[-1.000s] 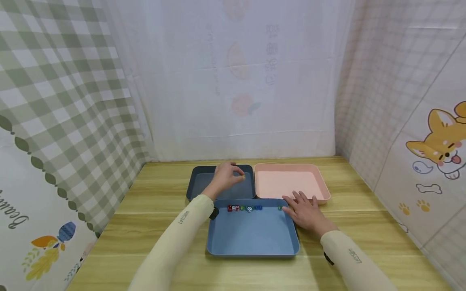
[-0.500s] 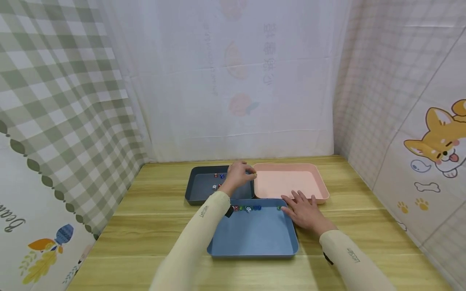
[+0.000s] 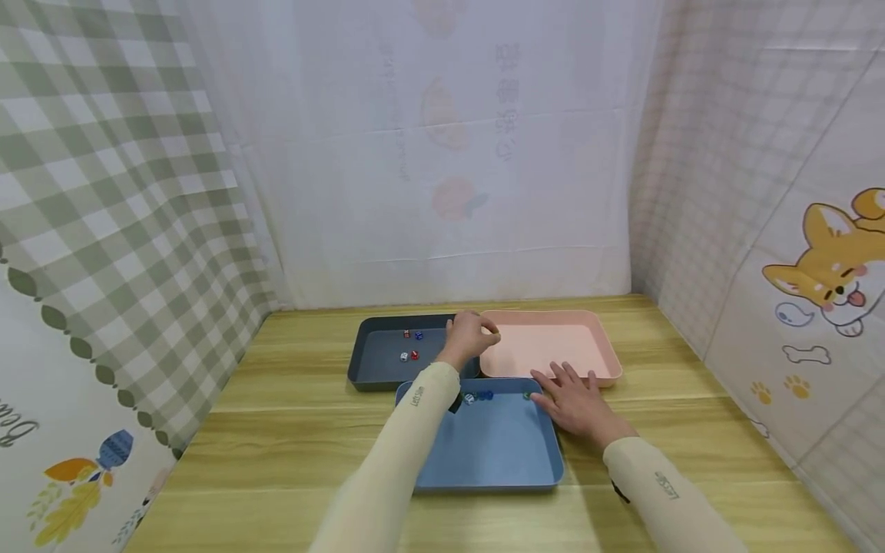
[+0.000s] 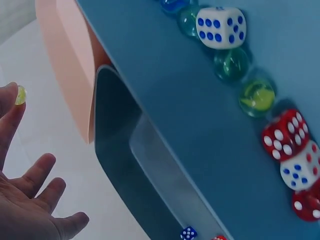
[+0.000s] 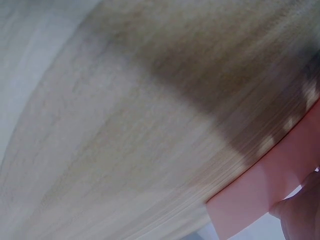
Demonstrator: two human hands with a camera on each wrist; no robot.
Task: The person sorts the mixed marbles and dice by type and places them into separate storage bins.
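My left hand (image 3: pixel 469 338) pinches a small yellow glass marble (image 4: pixel 20 95) between thumb and index finger. In the head view it is over the border between the dark tray (image 3: pixel 366 375) and the pink tray (image 3: pixel 546 346); its other fingers are spread in the left wrist view. My right hand (image 3: pixel 577 403) lies with fingers extended at the corner where the blue tray (image 3: pixel 491 453) meets the pink one. Beside its thumb is a green marble (image 3: pixel 527 395). Along the blue tray's far side is a row of marbles and dice, including a white die (image 4: pixel 220 27) and a red die (image 4: pixel 286 134).
Several dice lie in the dark tray, among them a blue die (image 3: pixel 419 336) and a white die (image 3: pixel 404 357). The trays stand on a wood-grain table (image 3: pixel 276 445). A white curtain (image 3: pixel 346 192) hangs behind, with patterned cloth on both sides.
My left hand has moved right with the marble, from above the dark tray to its border with the pink tray, uncovering the dice there. The right hand has stayed in place.
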